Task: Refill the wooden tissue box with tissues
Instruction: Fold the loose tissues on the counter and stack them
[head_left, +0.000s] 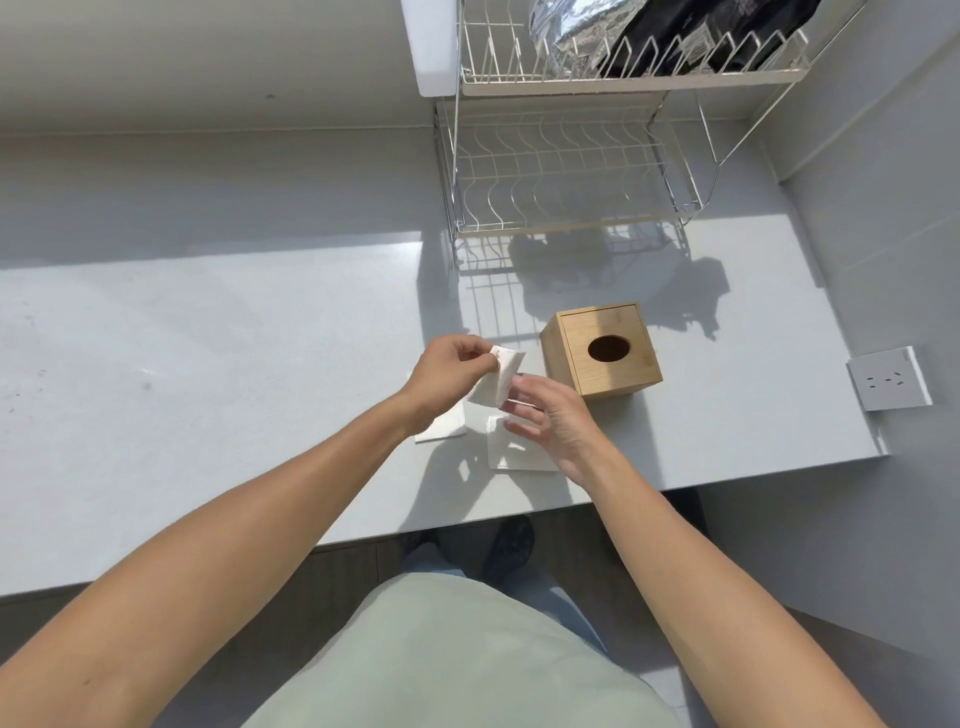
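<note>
A square wooden tissue box (602, 351) with a dark oval hole in its lid stands on the white counter (208, 389), right of my hands. My left hand (447, 371) pinches a folded white tissue (498, 376) by its upper edge and holds it just above the counter. Under that tissue my right hand (550, 415) hovers with relaxed fingers, its fingertips at the tissue's lower edge. Two more flat white tissues lie on the counter: one (444, 426) beneath my left wrist, another (514, 452) partly hidden under my right hand.
A two-tier white wire dish rack (571, 171) stands behind the box, with foil and a dark bag on its upper shelf. A wall socket (889, 378) sits on the right wall. The counter's front edge runs close below my hands.
</note>
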